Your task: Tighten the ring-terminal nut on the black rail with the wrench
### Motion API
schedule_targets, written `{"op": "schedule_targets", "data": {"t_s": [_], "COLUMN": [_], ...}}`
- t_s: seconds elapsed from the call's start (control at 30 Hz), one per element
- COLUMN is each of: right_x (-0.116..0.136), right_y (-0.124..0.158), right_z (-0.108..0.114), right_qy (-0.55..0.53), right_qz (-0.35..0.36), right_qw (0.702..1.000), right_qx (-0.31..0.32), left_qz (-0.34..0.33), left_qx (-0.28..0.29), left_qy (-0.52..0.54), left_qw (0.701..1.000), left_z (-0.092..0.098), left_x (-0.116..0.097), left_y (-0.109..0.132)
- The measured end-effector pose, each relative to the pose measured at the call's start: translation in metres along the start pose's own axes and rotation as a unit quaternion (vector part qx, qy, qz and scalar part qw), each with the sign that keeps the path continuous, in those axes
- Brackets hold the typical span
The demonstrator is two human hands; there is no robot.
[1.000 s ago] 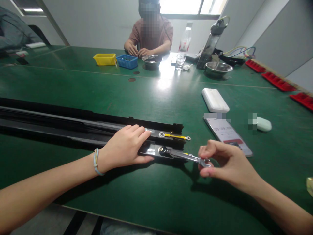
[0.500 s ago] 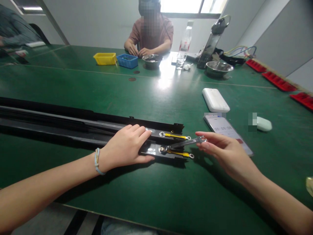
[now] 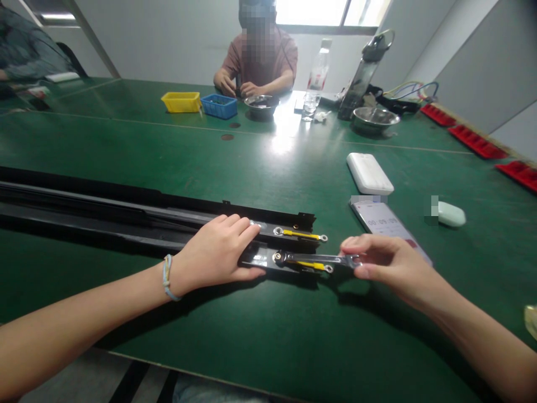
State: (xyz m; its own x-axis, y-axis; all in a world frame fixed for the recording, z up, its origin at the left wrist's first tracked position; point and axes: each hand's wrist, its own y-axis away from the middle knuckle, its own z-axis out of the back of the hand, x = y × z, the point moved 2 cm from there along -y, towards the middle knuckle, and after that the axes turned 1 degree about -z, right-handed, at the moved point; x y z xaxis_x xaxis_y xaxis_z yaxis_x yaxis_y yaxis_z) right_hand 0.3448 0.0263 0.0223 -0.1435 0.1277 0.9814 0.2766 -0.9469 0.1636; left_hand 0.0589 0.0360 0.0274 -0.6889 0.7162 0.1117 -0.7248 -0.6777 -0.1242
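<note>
Across two long black metal channel rails [image 3: 126, 230] lies my left hand [image 3: 218, 249], its fingers and thumb wrapped around the near one by its right end. The ring end of a combination wrench [image 3: 319, 258] sits over a bolt [image 3: 277, 257] on the near rail. My right hand [image 3: 390, 263] pinches the wrench's open-jaw end between thumb and fingers. A yellow wire [image 3: 300, 234] with ring terminals is at the far rail's end; another yellow wire [image 3: 316, 266] runs partly under the wrench.
A phone [image 3: 386, 221], a white power bank [image 3: 370, 173] and a pale green case [image 3: 451, 214] lie to the right. Farther back are a yellow bin [image 3: 181, 103], a blue bin [image 3: 218, 106], metal bowls, bottles and red trays. A person [image 3: 260, 61] sits opposite.
My right hand has swung the wrench's free end toward me and slightly right, around the bolt. My left hand stays in place on the rail.
</note>
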Motion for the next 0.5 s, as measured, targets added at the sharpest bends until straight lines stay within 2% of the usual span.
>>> {"op": "schedule_targets", "data": {"t_s": [0.13,0.27,0.37,0.5], "right_x": [0.001,0.001,0.001,0.000], "right_y": [0.003,0.004,0.002,0.000], "right_z": [-0.005,-0.006,-0.002,0.006], "right_qy": [-0.008,0.009,0.027,0.059], "right_qz": [0.027,0.020,0.012,-0.017], "right_qw": [0.998,0.997,0.999,0.997], "right_qx": [0.058,0.073,0.046,-0.037], "left_qz": [0.001,0.000,-0.002,-0.003], "left_qx": [-0.001,-0.003,-0.008,-0.011], "left_qy": [-0.002,-0.006,-0.009,-0.010], "left_qw": [1.000,1.000,1.000,1.000], "left_z": [-0.002,-0.004,-0.006,-0.007], "left_x": [0.000,-0.001,-0.001,-0.003], "left_y": [-0.002,-0.004,-0.004,-0.005]}}
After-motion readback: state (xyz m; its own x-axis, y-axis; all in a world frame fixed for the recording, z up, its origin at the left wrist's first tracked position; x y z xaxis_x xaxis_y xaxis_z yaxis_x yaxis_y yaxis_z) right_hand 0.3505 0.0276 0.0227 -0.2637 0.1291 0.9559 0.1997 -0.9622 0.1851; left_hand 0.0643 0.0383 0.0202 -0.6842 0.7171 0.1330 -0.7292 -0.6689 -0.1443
